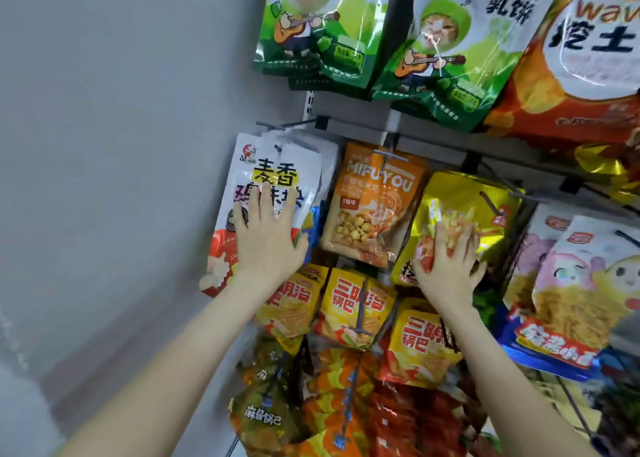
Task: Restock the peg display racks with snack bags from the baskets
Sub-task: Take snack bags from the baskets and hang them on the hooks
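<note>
Rack: peg display rack [433,141] fills the right; its bags hang with the long axis up-down.
White bag: white bag [277,166] on the leftmost peg, under the left hand [266,238], peg hole above the fingertips.
Gold bag: gold bag [460,197] further right, under the right hand [446,266].
Hands: both spread, pressing flat.

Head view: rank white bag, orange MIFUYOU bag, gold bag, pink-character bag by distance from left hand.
1. white bag, under the left hand
2. orange MIFUYOU bag, just right of it
3. gold bag, under the right hand
4. pink-character bag, far right
</note>
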Demonstrator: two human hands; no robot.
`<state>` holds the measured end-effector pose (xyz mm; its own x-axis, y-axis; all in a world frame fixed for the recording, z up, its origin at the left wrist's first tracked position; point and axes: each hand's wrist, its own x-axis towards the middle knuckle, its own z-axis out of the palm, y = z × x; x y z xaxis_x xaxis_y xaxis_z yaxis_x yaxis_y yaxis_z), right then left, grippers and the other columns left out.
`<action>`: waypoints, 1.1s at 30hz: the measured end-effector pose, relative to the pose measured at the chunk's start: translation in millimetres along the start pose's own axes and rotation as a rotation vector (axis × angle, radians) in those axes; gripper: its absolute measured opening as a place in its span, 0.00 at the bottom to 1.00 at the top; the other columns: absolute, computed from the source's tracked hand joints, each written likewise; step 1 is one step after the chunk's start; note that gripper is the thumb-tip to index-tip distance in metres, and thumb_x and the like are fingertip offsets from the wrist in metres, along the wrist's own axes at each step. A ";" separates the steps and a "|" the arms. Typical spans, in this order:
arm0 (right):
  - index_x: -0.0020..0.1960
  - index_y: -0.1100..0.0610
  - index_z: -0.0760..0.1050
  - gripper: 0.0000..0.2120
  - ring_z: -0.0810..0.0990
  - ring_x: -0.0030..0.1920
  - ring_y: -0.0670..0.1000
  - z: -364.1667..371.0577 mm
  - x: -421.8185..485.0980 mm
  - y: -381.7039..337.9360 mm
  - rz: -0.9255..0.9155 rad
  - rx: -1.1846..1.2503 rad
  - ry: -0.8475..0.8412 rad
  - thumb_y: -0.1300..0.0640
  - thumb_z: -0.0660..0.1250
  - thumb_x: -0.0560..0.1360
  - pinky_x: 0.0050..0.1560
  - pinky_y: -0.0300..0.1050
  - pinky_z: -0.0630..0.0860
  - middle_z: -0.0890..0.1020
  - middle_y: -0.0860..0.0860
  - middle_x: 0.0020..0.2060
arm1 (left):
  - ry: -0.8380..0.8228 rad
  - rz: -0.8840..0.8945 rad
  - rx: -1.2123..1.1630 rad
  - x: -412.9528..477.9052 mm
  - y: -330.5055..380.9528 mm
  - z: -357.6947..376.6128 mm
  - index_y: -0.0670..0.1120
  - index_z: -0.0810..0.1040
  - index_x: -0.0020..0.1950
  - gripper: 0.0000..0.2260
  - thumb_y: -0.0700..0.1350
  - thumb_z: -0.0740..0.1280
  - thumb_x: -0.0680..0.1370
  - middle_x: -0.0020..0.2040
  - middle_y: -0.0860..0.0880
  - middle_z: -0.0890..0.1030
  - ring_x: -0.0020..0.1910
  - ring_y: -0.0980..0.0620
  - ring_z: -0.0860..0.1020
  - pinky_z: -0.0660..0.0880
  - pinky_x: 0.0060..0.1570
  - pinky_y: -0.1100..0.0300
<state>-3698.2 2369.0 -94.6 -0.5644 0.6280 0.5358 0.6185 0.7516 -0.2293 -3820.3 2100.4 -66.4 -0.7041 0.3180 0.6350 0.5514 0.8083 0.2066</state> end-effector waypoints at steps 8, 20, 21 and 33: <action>0.76 0.48 0.56 0.31 0.49 0.76 0.58 -5.6 20.2 2.0 0.003 0.000 0.018 0.44 0.61 0.77 0.72 0.65 0.47 0.51 0.58 0.77 | -0.107 -0.008 0.122 15.0 10.0 -1.3 0.51 0.43 0.79 0.35 0.65 0.51 0.78 0.79 0.40 0.47 0.77 0.38 0.46 0.47 0.71 0.34; 0.75 0.57 0.60 0.27 0.62 0.72 0.61 -86.2 9.4 0.8 -0.267 0.119 0.106 0.56 0.62 0.77 0.70 0.57 0.58 0.64 0.60 0.73 | -0.047 0.095 -0.001 13.3 106.9 -33.3 0.44 0.51 0.78 0.35 0.62 0.56 0.79 0.78 0.38 0.52 0.76 0.38 0.52 0.48 0.71 0.36; 0.74 0.58 0.63 0.25 0.67 0.69 0.61 -99.9 4.7 2.7 -0.294 0.154 0.104 0.57 0.61 0.78 0.67 0.55 0.63 0.69 0.59 0.70 | -0.002 0.120 -0.060 12.6 121.3 -38.4 0.41 0.59 0.76 0.33 0.60 0.59 0.78 0.75 0.36 0.59 0.73 0.37 0.59 0.55 0.70 0.37; 0.53 0.63 0.79 0.13 0.79 0.45 0.51 -261.5 -46.8 72.4 -0.689 0.400 0.635 0.59 0.57 0.79 0.47 0.41 0.74 0.81 0.51 0.45 | 0.337 0.552 -0.758 6.7 277.9 -123.9 0.40 0.73 0.66 0.20 0.50 0.56 0.79 0.60 0.39 0.73 0.57 0.40 0.73 0.73 0.55 0.47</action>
<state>-3484.1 2341.1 76.3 -0.2623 -0.1031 0.9595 -0.0251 0.9947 0.1000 -3616.3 2265.7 87.4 -0.1638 0.3012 0.9394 0.9861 0.0223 0.1648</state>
